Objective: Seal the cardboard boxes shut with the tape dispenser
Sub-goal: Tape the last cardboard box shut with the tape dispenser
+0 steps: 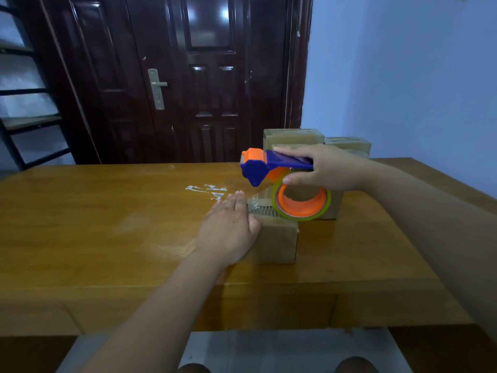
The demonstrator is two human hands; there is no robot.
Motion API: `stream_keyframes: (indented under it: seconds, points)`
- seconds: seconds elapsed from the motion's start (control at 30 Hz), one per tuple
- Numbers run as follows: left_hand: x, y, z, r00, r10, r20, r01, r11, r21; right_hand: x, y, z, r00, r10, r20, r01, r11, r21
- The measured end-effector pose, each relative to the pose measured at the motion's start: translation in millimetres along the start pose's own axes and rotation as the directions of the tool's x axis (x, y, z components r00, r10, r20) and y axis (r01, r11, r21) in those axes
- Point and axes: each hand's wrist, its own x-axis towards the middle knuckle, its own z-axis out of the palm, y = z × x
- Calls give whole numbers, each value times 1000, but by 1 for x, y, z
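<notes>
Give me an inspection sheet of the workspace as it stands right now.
Surface: table, wooden, glossy with dull smears.
Job's things: box near the middle; dispenser held just above it, its tape roll over the box top; far boxes at the back edge.
Clutter: white scraps stuck to the table beyond the left hand.
Hands: left hand lies flat against the box's left end; right hand grips the dispenser's handle.
Cables: nothing seen.
Surroundings: door, dark, shut; shelf at left; wall, blue, at right.
</notes>
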Motion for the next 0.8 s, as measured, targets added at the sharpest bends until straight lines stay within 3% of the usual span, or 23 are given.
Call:
stream_keyframes:
  seconds: [0.17, 0.4, 0.8]
  points:
    - [1, -1, 0, 1000, 12, 10, -12, 1000, -8, -15, 8, -5, 997, 49, 64, -43, 994, -96]
    - [0, -2, 2, 1000, 14, 18, -14, 1000, 10, -29, 31, 9, 998, 68, 8, -68, 997, 44]
    - [3, -5, 8, 1000, 6, 29, -6, 1000, 29, -41, 50, 33, 998, 66, 19, -68, 990, 121]
